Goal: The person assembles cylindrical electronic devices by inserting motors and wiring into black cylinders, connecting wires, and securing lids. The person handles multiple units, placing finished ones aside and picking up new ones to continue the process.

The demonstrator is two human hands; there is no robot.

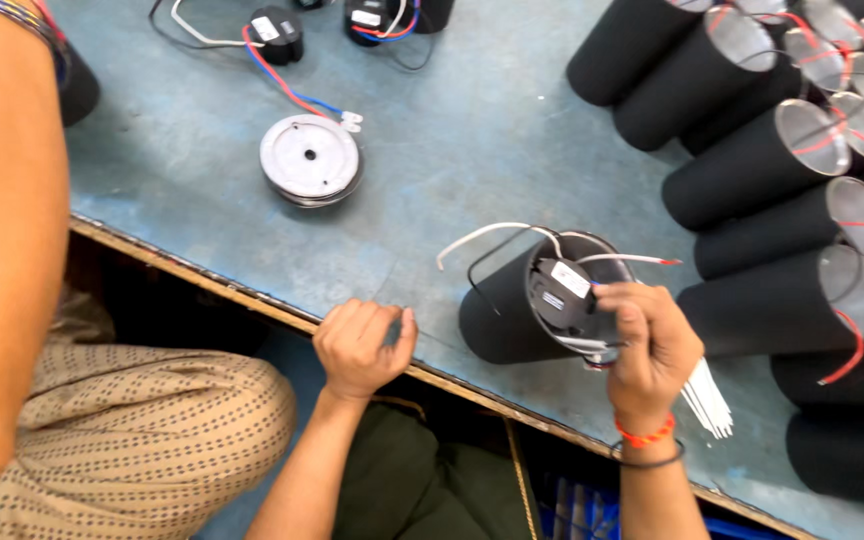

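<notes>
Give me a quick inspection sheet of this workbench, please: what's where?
Surface: blue-grey bench top, worn, metal-edged.
Job's things: black tube lying on its side; small black box at its open end.
Clutter: stacked black tubes at right; round metal disc; white sticks.
Hands: right hand grips the tube's rim at the box; left hand is curled on the bench edge.
Cables: white wires leave the tube; red and blue wires run to the disc.
Surroundings: another person's arm, left.

matt black cylinder (505, 315), shiny metal disc (310, 158), worn painted table (472, 130)
</notes>
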